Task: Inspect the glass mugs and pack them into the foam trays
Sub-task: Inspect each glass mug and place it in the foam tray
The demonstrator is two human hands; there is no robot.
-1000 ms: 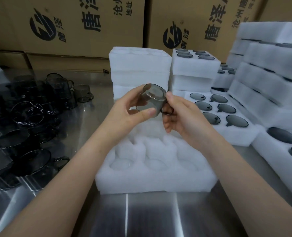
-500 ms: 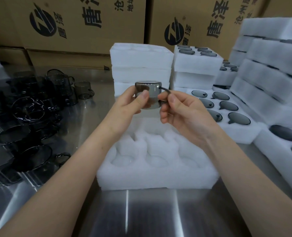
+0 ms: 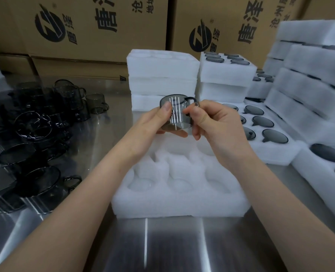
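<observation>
Close to the near edge of the steel counter [image 3: 162, 248] lies a white foam tray [image 3: 180, 205], its round pockets facing up. Above its far half, both forearms reach in and meet around one smoky glass mug [image 3: 177, 114], held clear of the foam. The left hand [image 3: 151, 124] has its grip on the mug's body, thumb on the side toward me and fingers curled under the lower edge. The right hand [image 3: 217, 122] pinches the other side, fingers bent, just beside the handle at the upper right. Light streaks on the glass, and I cannot tell which end is up. Off to the left, loose mugs [image 3: 35, 124] crowd the counter, some upright, some on their sides. To the right, a filled tray [image 3: 266, 132] shows dark discs of glass in its pockets, with taller foam stacks [image 3: 310, 85] beyond it. Behind the hands rises a stack of trays [image 3: 162, 75], and just beside it another stack [image 3: 227, 69] topped with mugs. Brown cardboard boxes [image 3: 96, 26] with black print wall off the back.
</observation>
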